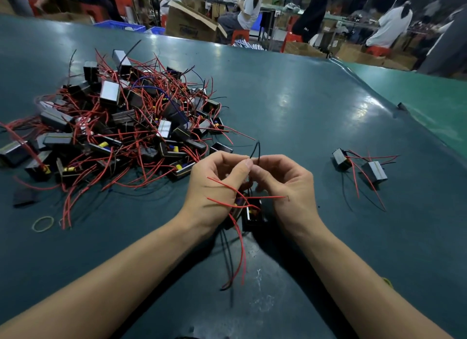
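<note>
Black wire (256, 150), base behind left hand (217, 187)

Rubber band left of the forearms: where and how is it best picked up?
Likely from above, pinching its left arc. The rubber band lies flat on the mat as an open loop, and red wire ends lie just right of it, so the left side is freer.

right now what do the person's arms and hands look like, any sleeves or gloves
The left hand and right hand wear no gloves, and no ring or watch shows. The left forearm and right forearm are uncovered down to the frame edge, no sleeve in view.
</note>
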### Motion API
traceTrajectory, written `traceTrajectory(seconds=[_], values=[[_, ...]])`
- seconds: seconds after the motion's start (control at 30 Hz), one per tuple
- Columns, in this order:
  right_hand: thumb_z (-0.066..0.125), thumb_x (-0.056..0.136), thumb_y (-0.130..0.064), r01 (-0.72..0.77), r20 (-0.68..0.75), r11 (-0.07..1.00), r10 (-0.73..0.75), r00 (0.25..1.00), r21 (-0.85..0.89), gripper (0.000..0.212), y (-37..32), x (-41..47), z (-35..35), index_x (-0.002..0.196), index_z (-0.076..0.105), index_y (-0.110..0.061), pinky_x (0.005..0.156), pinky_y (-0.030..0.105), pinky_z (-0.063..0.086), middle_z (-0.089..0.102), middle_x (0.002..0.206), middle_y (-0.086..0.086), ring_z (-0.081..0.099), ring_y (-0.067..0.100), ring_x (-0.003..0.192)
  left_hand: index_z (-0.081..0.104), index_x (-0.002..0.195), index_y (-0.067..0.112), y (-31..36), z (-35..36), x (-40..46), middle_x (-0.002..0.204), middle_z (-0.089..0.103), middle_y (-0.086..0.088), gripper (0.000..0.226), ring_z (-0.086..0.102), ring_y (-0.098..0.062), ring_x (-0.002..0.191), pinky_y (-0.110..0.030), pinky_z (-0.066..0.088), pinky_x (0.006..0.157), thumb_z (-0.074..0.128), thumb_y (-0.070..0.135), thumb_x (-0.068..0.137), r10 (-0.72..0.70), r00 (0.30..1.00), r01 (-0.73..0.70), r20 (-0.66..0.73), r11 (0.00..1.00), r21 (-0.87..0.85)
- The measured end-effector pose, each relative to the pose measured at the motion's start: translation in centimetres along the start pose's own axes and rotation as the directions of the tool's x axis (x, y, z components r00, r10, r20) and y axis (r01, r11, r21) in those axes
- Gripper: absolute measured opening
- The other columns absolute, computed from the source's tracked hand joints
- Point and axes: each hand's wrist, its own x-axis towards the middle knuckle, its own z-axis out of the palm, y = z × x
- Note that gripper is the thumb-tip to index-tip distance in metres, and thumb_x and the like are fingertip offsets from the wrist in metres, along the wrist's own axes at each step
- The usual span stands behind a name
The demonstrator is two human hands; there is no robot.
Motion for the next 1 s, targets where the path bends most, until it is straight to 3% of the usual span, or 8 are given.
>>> traceTrajectory(seconds=[0.07, 0.17, 0.33, 0.43, 0.53, 0.63, 0.77, 1.0], values=[[0.074, 0.083, -0.01, 0.158, -0.016, 0.962, -0.166, 0.986, -0.223, 0.01, 0.3, -0.4, 0.3, 0.089, 0.077, -0.017, 0.065, 0.016, 0.048, 0.071, 0.078, -0.002, 0.065, 0.006, 0.071, 0.068, 0.082, 0.002, 0.1, -0.2, 0.2, 0.074, 0.072, -0.004, 0.005, 0.067, -0.013, 0.07, -0.03, 0.059, 0.065, 0.067, 0.003, 0.087, -0.02, 1.0, 0.019, -0.016, 0.997, -0.071], [0.07, 0.087, -0.017, 0.412, 0.088, 0.722, -0.442, 0.893, -0.556, 0.019, 0.7, -0.8, 0.7, 0.105, 0.076, -0.012, 0.063, 0.021, 0.045, 0.056, 0.083, 0.003, 0.054, 0.015, 0.067, 0.068, 0.087, -0.003, 0.4, -0.6, 0.6, 0.082, 0.073, -0.014, 0.007, 0.068, -0.02, 0.071, -0.034, 0.06, 0.067, 0.069, 0.004, 0.086, -0.006, 0.999, 0.002, -0.052, 0.997, -0.084], [0.072, 0.085, -0.017, 0.489, 0.148, 0.476, -0.589, 0.794, -0.731, 0.013, 0.3, -1.1, 0.8, 0.085, 0.076, -0.005, 0.05, 0.03, 0.041, 0.051, 0.079, 0.006, 0.045, 0.016, 0.058, 0.073, 0.088, -0.001, 0.7, -1.0, 0.7, 0.092, 0.072, -0.024, 0.02, 0.064, -0.029, 0.076, -0.036, 0.056, 0.071, 0.071, 0.016, 0.076, -0.149, 0.985, 0.16, 0.082, 0.976, -0.149], [0.076, 0.078, -0.02, 0.453, 0.135, 0.429, -0.593, 0.794, -0.782, 0.016, 0.1, -1.3, 0.9, 0.076, 0.067, -0.006, 0.05, 0.028, 0.037, 0.052, 0.081, 0.006, 0.043, 0.015, 0.058, 0.075, 0.082, 0.002, 1.0, -1.3, 0.8, 0.077, 0.071, -0.018, 0.018, 0.062, -0.023, 0.061, -0.031, 0.054, 0.062, 0.073, 0.017, 0.073, -0.185, 0.969, 0.208, 0.165, 0.968, -0.14], [0.078, 0.075, -0.037, 0.297, -0.023, 0.663, -0.428, 0.903, -0.687, 0.03, -0.4, -1.0, 0.7, 0.08, 0.06, -0.015, 0.054, 0.027, 0.039, 0.053, 0.081, -0.003, 0.048, 0.016, 0.059, 0.077, 0.075, 0.011, 1.0, -1.7, 1.2, 0.076, 0.073, -0.01, 0.01, 0.06, -0.012, 0.055, -0.024, 0.052, 0.057, 0.07, 0.011, 0.083, -0.089, 0.989, 0.096, 0.114, 0.994, -0.053], [0.073, 0.077, -0.035, -0.012, 0.0, 0.992, 0.012, 1.0, -0.127, 0.023, -1.8, 0.1, 0.0, 0.091, 0.066, -0.018, 0.043, 0.028, 0.044, 0.061, 0.07, -0.006, 0.054, 0.015, 0.054, 0.072, 0.077, 0.012, 0.9, -2.2, 1.6, 0.073, 0.073, -0.001, 0.016, 0.055, -0.006, 0.053, -0.017, 0.048, 0.055, 0.064, 0.008, 0.09, -0.027, 0.996, 0.025, 0.084, 0.999, 0.029], [0.07, 0.086, -0.01, -0.069, 0.176, 0.997, 0.075, 0.981, -0.044, 0.003, -2.8, 2.4, -0.9, 0.083, 0.07, -0.01, 0.041, 0.024, 0.046, 0.066, 0.066, 0.003, 0.062, 0.016, 0.056, 0.067, 0.083, 0.008, 1.0, -2.8, 1.8, 0.072, 0.072, -0.001, 0.011, 0.055, -0.006, 0.053, -0.016, 0.048, 0.052, 0.062, 0.008, 0.092, -0.009, 0.992, 0.001, 0.123, 0.998, 0.065], [0.075, 0.072, -0.021, -0.231, 0.263, 0.97, 0.203, 0.943, 0.077, 0.009, -1.6, 2.4, -0.5, 0.08, 0.074, -0.016, 0.044, 0.022, 0.048, 0.071, 0.074, 0.008, 0.067, 0.016, 0.063, 0.065, 0.087, 0.004, 0.9, -3.0, 1.8, 0.063, 0.067, 0.002, 0.008, 0.054, -0.005, 0.051, -0.016, 0.049, 0.053, 0.059, 0.005, 0.093, -0.006, 0.988, -0.003, 0.152, 0.998, 0.058]])
